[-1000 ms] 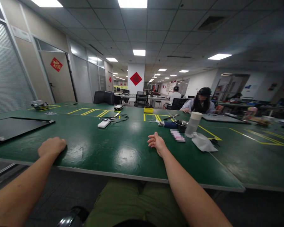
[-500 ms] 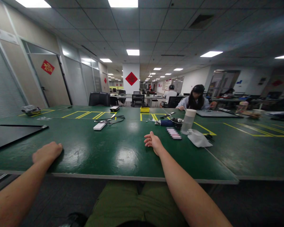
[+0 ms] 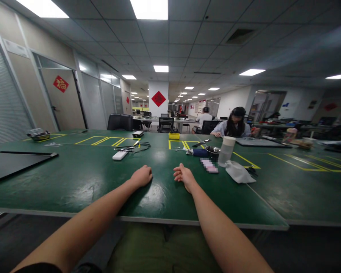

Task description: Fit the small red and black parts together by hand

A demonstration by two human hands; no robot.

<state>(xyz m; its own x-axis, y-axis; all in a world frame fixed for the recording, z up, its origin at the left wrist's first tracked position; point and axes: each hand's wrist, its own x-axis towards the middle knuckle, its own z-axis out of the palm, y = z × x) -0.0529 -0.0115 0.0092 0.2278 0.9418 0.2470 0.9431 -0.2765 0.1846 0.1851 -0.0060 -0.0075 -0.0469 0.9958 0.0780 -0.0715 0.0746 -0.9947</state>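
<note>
My left hand (image 3: 142, 175) rests low over the green table (image 3: 165, 204), back upward and fingers curled under in a fist. The inside of that fist is hidden, and no object shows around it. To its right, my right hand (image 3: 184, 178) lies on its side with the fingers loosely bent and apart, holding nothing. A gap of bare tabletop separates the two hands. Nearest to my right hand is a blurred-out pink phone-like rectangle (image 3: 209, 165). A white block with a black cable (image 3: 120, 154) lies beyond my left hand.
At right stand a frosted bottle (image 3: 226, 151), a white pouch (image 3: 240, 172), a metal bowl (image 3: 213, 150) and a rolled dark blue item (image 3: 200, 152). A yellow box (image 3: 174, 136) sits farther back. A black-framed panel (image 3: 19, 163) lies left. Another person (image 3: 235, 127) sits across the table.
My left hand has moved right across the tabletop, from near the black-framed panel to beside my right hand, staying in a fist. My right hand has barely changed. The view has tilted slightly up.
</note>
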